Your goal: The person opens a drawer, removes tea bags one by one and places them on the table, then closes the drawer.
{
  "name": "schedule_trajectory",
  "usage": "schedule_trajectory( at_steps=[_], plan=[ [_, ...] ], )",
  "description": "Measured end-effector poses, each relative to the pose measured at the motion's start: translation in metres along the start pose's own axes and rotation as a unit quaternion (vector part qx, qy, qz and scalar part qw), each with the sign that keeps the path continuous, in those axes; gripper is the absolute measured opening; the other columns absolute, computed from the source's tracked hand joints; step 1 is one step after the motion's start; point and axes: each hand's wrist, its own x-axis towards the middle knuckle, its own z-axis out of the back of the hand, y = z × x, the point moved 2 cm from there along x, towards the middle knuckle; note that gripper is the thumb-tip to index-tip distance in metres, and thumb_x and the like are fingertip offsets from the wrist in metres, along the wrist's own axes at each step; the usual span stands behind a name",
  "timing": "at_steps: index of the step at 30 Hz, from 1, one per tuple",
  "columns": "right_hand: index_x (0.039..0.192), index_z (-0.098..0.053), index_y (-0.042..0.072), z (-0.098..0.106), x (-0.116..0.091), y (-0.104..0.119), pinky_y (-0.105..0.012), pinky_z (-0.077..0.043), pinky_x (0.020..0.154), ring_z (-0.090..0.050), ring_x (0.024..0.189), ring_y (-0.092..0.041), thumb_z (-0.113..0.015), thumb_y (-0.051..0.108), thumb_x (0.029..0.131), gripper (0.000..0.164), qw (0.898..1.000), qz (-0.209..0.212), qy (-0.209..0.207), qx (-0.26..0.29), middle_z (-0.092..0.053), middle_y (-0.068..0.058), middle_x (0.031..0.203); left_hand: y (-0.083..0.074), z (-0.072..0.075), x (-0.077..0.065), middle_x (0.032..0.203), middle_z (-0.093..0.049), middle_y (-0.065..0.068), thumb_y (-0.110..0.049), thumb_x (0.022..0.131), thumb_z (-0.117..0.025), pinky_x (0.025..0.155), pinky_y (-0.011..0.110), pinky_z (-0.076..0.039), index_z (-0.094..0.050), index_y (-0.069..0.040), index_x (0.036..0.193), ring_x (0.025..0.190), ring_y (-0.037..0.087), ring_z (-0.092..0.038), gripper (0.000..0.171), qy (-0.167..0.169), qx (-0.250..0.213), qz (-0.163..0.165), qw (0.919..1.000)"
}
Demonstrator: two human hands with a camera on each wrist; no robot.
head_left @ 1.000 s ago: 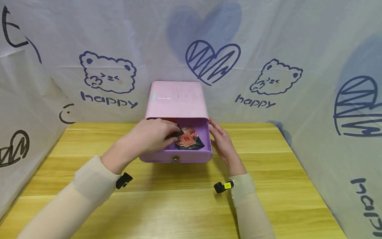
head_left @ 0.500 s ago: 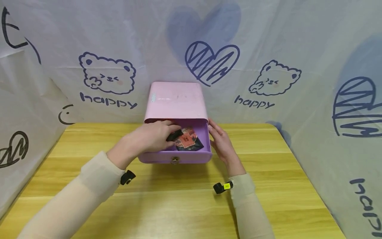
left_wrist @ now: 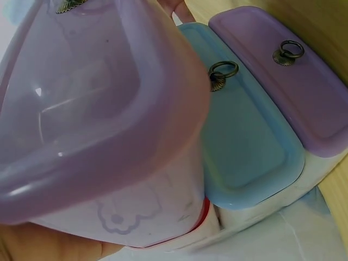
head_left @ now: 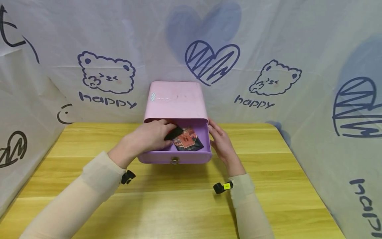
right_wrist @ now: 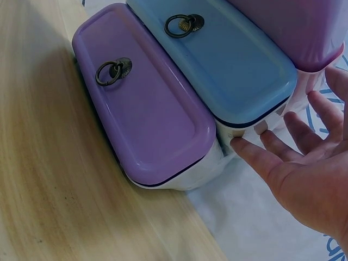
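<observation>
A pink cabinet [head_left: 177, 99] stands at the back of the table with its top purple drawer [head_left: 194, 157] pulled out. My left hand [head_left: 149, 137] reaches over the drawer's left side, thumb and fingers around the left end of a small black packet [head_left: 174, 133]. Beside that, overlapped by it, lies a dark packet with a red label and printed picture [head_left: 189, 141]. My right hand [head_left: 222, 142] rests its extended fingers along the cabinet's right side. In the right wrist view its fingertips [right_wrist: 239, 144] are at the side by the blue drawer [right_wrist: 228, 60].
Below the blue drawer [left_wrist: 250, 136] is another purple drawer [left_wrist: 310, 92], both pushed in, each with a brass ring pull [left_wrist: 291, 49]. A printed cloth [head_left: 221, 109] hangs behind the cabinet. The wooden table [head_left: 179, 205] extends in front.
My left hand has shifted slightly while lowering the black packet flatter in the drawer, and its fingers have moved back to the left. My right hand stays at the cabinet's side.
</observation>
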Motion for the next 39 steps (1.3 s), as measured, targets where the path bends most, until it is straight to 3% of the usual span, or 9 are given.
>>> schedule_trajectory(
  at_steps=[21, 30, 39],
  plan=[
    [0.135, -0.044, 0.022, 0.000, 0.000, -0.001, -0.045, -0.037, 0.099, -0.038, 0.120, -0.014, -0.055, 0.034, 0.089, 0.048, 1.000, 0.001, 0.004, 0.014, -0.037, 0.003, 0.142, 0.004, -0.001, -0.005, 0.115, -0.059, 0.002, -0.011, 0.074, -0.056, 0.082, 0.039, -0.050, -0.055, -0.014, 0.124, 0.097, 0.013, -0.051, 0.050, -0.039, 0.015, -0.041, 0.9983],
    [0.135, -0.044, 0.022, 0.000, 0.000, 0.000, -0.048, -0.036, 0.100, -0.038, 0.121, -0.014, -0.054, 0.033, 0.090, 0.048, 1.000, 0.001, 0.004, 0.015, -0.036, 0.002, 0.142, 0.006, 0.003, -0.011, 0.117, -0.059, 0.000, -0.007, 0.076, -0.053, 0.082, 0.041, -0.050, -0.057, -0.017, 0.122, 0.101, 0.013, -0.052, 0.047, -0.064, -0.004, -0.055, 0.9964],
    [0.135, -0.043, 0.022, 0.000, 0.000, -0.001, -0.049, -0.034, 0.100, -0.037, 0.121, -0.016, -0.053, 0.033, 0.090, 0.047, 1.000, 0.001, 0.003, 0.017, -0.034, 0.001, 0.143, 0.006, 0.007, -0.019, 0.120, -0.059, 0.001, -0.007, 0.086, -0.046, 0.084, 0.043, -0.050, -0.056, -0.020, 0.123, 0.104, 0.016, -0.052, 0.040, -0.070, -0.016, -0.041, 0.9966]
  ],
)
